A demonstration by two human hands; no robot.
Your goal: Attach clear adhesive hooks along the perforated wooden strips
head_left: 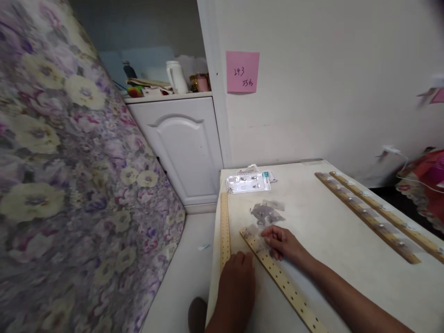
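Note:
My right hand point(280, 243) is over the far end of a wooden strip with rows of holes point(284, 284), its thumb and fingers pinched at a small clear plastic bag point(258, 240) on the strip. My left hand point(239, 277) rests at the table's left side, between that strip and a second perforated strip point(225, 226). Its fingers are curled, and whatever they hold is hidden under the hand. Just beyond my right hand lies a pile of small clear bags point(265, 212) with dark bits in them, too small to make out.
A clear blister pack with metal pieces point(248, 182) lies at the table's back left. Two long strips with small clear bags along them point(367, 212) lie on the right. The table point(312, 203) meets the wall behind. A floral curtain point(86, 162) hangs left.

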